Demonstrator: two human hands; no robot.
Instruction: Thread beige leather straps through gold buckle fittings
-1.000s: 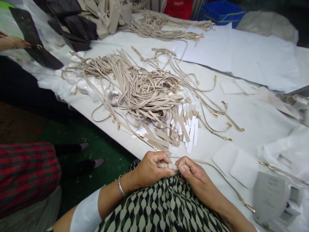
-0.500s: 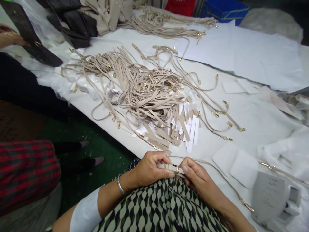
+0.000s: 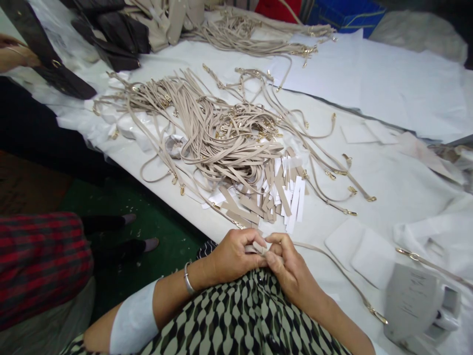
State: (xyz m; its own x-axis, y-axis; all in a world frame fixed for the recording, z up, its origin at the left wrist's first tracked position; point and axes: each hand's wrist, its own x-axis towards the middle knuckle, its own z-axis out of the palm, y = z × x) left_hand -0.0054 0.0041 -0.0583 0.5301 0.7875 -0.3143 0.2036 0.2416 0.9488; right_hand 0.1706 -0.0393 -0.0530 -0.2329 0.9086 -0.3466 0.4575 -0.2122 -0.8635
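Close to my lap, my left hand (image 3: 236,254) pinches a beige strap (image 3: 254,249) between thumb and fingers. My right hand (image 3: 288,264) meets it, with thumb and fingers closed on the same strap; a small pale piece shows between the fingertips. The fingers cover most of the held part. From beside my right hand a thin strap length (image 3: 332,259) runs along the table to a gold clasp (image 3: 377,314). Just beyond my hands lies a pile of beige and white strips (image 3: 273,197), with a large heap of beige straps (image 3: 218,133) behind it.
A grey device (image 3: 414,305) with handwriting on it stands at the right. Dark bags (image 3: 114,34) and more straps (image 3: 251,39) lie at the back, near a blue crate (image 3: 343,17). At the left, another person's hand (image 3: 16,54) holds a dark piece.
My right hand has moved left, closer to my left hand, and its fingers now meet over the strap. The gold buckle that showed between my hands is covered.
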